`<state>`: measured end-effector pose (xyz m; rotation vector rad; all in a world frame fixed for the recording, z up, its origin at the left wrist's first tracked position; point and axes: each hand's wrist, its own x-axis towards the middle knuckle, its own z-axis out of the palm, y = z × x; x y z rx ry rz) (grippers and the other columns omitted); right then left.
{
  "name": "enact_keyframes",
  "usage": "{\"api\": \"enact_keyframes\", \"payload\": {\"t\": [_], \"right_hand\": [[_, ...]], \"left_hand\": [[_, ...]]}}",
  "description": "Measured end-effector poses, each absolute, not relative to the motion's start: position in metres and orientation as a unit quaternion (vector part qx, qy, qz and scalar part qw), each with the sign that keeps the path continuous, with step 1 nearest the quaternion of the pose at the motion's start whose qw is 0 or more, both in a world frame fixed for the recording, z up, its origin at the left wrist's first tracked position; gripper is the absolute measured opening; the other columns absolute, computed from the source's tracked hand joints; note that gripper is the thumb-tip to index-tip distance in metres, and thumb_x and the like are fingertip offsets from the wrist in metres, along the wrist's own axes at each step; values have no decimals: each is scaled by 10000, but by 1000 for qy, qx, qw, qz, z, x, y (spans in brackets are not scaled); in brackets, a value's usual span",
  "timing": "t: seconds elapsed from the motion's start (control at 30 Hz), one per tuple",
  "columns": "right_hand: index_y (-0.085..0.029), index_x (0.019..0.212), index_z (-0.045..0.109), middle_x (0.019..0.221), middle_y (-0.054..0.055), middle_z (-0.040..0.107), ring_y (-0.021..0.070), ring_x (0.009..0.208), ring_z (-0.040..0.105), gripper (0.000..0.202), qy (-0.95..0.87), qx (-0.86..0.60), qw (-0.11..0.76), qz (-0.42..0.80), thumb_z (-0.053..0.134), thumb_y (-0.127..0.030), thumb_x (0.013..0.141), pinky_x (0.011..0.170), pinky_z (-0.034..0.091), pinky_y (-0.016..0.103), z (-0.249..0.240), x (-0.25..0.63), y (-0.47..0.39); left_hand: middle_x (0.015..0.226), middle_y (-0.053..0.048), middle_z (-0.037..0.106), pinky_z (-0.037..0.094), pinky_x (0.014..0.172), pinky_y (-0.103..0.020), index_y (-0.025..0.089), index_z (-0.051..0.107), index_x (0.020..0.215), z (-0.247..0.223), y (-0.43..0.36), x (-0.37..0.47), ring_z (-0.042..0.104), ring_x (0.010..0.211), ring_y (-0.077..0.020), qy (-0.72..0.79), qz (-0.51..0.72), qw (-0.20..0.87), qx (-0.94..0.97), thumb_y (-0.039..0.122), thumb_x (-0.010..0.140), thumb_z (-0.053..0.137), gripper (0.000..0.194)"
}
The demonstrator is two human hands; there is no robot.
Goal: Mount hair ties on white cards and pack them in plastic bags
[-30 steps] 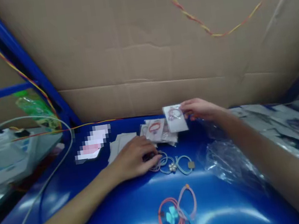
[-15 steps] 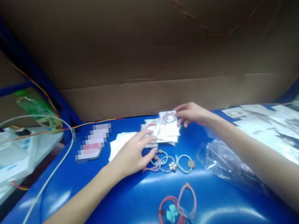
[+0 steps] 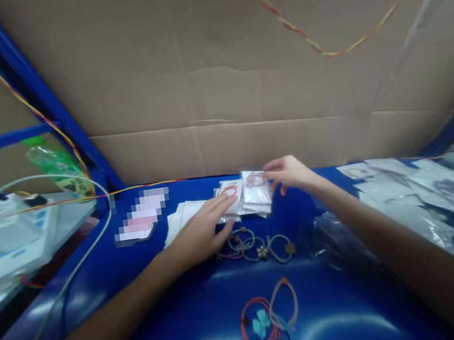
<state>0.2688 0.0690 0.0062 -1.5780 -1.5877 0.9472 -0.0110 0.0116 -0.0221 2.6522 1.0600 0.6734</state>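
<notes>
Brown cardboard (image 3: pixel 213 42) walls off the back of our bench, above a glossy blue tabletop (image 3: pixel 181 328). At the right, a spread of packets (image 3: pixel 408 195) overlaps, white cards showing through clear film. Crumpled clear plastic (image 3: pixel 336 242) lies by our right forearm; we cannot tell whether it holds anything.

Our left hand (image 3: pixel 199 231) rests with fingers extended and close together, thumb apart, fingertips on the orange-tie packet (image 3: pixel 235 190). Our right hand (image 3: pixel 289 173) meets the right edge of the pink-tie packet (image 3: pixel 257 194) beside it; whether it pinches or merely touches, we cannot tell. Both packets lie atop others near the tabletop's far edge, each sleeve holding a looped tie.

We judge that we are setting filled packets neatly on the pile; the next move seems to call for a light release, lest the slick film drag its neighbours. Nearer us lie loose ties outside any sleeve: the upper cluster (image 3: pixel 261 252) with a flower charm, the lower cluster (image 3: pixel 262 321) with a blue bow.
</notes>
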Motion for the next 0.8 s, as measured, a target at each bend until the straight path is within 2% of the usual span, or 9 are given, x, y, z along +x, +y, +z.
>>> {"api": "enact_keyframes", "payload": {"t": [0.17, 0.37, 0.43, 0.53, 0.57, 0.6, 0.7, 0.8], "right_hand": [[-81, 1251, 673, 882, 136, 790, 223, 610, 735, 604, -645, -621, 298, 333, 801, -476, 813, 358, 504, 238, 6, 273, 71], [-114, 1254, 686, 738, 97, 765, 176, 478, 641, 594, -670, -639, 243, 290, 738, -537, 841, 407, 489, 263, 17, 274, 66], [-136, 1161, 733, 734, 89, 757, 163, 484, 622, 503, -680, -642, 226, 272, 728, -524, 841, 435, 471, 258, 29, 275, 61], [-149, 952, 779, 816, 94, 761, 178, 640, 656, 362, -702, -636, 206, 246, 734, -484, 824, 525, 464, 249, 52, 282, 50], [-145, 880, 783, 768, 86, 749, 181, 649, 650, 347, -710, -631, 189, 249, 754, -481, 799, 547, 462, 255, 59, 286, 47], [-147, 829, 788, 695, 67, 724, 178, 633, 634, 344, -725, -617, 159, 261, 782, -484, 762, 557, 454, 259, 66, 289, 45], [-187, 1019, 795, 648, 13, 688, 174, 635, 620, 479, -780, -539, -19, 317, 838, -520, 676, 566, 432, 255, 76, 300, 40], [-204, 1089, 785, 653, 3, 692, 192, 663, 644, 596, -760, -540, -124, 340, 878, -514, 589, 584, 442, 258, 69, 303, 41]], "left_hand": [[1558, -115, 505, 407, 1183, -481, 194, 498, 1479, -27, 16, -14, 484, 1424, -283, 366, 241, 93, 894, 269, 970, 520, 515], [1373, -122, 654, 469, 1094, -472, 178, 601, 1333, -20, 18, -14, 589, 1272, -298, 373, 277, 62, 883, 298, 975, 534, 384], [1305, -121, 685, 481, 1057, -481, 175, 633, 1270, -17, 19, -15, 613, 1213, -303, 384, 282, 52, 878, 295, 971, 537, 335], [1249, -116, 705, 487, 1023, -482, 179, 647, 1218, -17, 20, -15, 630, 1156, -301, 391, 288, 39, 873, 291, 964, 543, 297], [1247, -115, 706, 482, 1025, -481, 179, 646, 1217, -17, 20, -15, 629, 1152, -300, 392, 288, 37, 873, 287, 963, 543, 294], [1245, -115, 707, 477, 1029, -479, 179, 647, 1212, -17, 20, -15, 628, 1152, -299, 391, 289, 35, 873, 284, 962, 543, 290], [1247, -113, 707, 465, 1033, -477, 178, 644, 1216, -18, 20, -14, 623, 1155, -298, 395, 289, 29, 872, 283, 968, 537, 290], [1237, -113, 709, 454, 1029, -490, 179, 639, 1223, -18, 21, -15, 625, 1147, -302, 407, 299, 22, 863, 265, 976, 514, 290]]}}
